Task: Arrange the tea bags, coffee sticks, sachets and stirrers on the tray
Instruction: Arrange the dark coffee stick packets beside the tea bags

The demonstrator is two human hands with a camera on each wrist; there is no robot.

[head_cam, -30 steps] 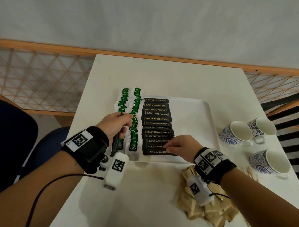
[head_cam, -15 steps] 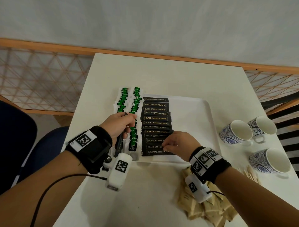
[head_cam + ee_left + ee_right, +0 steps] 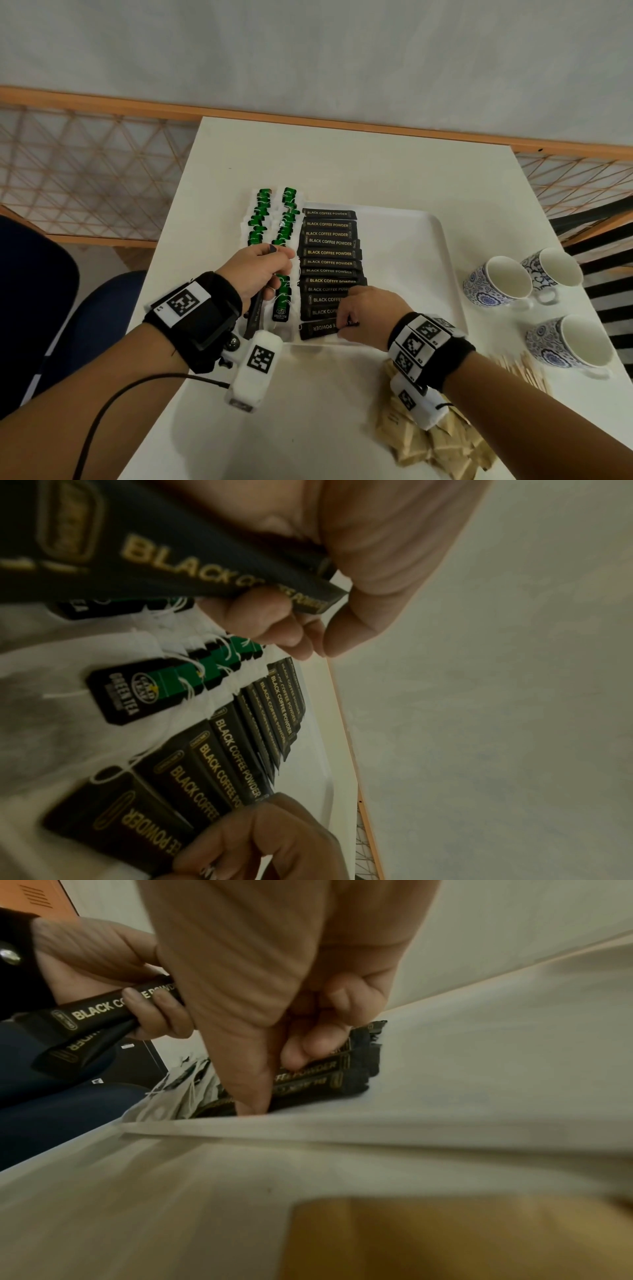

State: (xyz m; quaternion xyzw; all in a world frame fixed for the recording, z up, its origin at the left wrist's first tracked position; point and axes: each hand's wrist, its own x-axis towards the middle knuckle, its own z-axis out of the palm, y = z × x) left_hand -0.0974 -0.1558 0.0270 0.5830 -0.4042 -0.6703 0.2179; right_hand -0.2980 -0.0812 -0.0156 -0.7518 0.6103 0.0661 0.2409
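Observation:
A white tray [image 3: 411, 246] holds two columns of green-tagged tea bags [image 3: 286, 219] at its left and a column of black coffee sticks [image 3: 329, 253] beside them. My left hand [image 3: 260, 267] hovers over the tea bags and grips a few spare coffee sticks [image 3: 255, 313], whose "BLACK COFFEE POWDER" print fills the left wrist view [image 3: 164, 561]. My right hand [image 3: 363, 315] pinches the nearest stick [image 3: 317, 328] at the tray's front edge. In the right wrist view the thumb [image 3: 253, 1091] presses down by the rim and curled fingers rest on the sticks.
Three blue-patterned cups [image 3: 496, 281] stand right of the tray. A heap of brown sachets [image 3: 438, 442] lies at the table's front right, partly under my right wrist, with wooden stirrers [image 3: 517, 370] beside it. A blue chair [image 3: 102, 308] is at the left.
My right hand has slid a little to the left along the nearest coffee stick. The left hand keeps its grip on its sticks and has barely moved.

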